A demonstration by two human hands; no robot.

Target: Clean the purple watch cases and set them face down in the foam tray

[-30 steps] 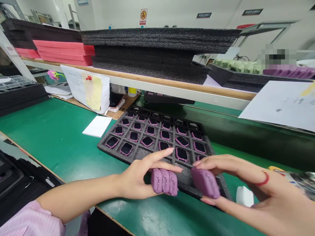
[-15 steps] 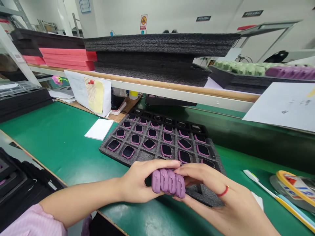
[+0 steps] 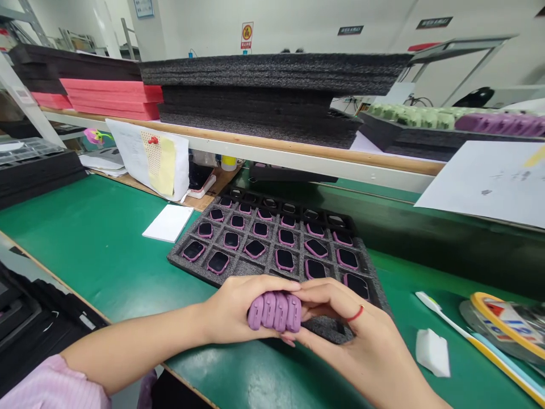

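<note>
Low and left of centre, the left hand [image 3: 232, 309] closes its fingers and thumb on a row of purple watch cases [image 3: 275, 311] at the near edge of the black foam tray [image 3: 244, 267]. The right hand [image 3: 353, 335] clamps the same row from the right. A white block [image 3: 432, 352] lies at the lower right.

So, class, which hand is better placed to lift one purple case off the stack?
Probably the right hand: its fingers touch the stack at its free end, while the left hand cups it.

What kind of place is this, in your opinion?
Probably a factory assembly or packing line: a green workbench, a black foam tray holding purple watch-like devices, and stacked foam sheets on the shelf. The left hand and right hand grip a row of purple cases.
</note>
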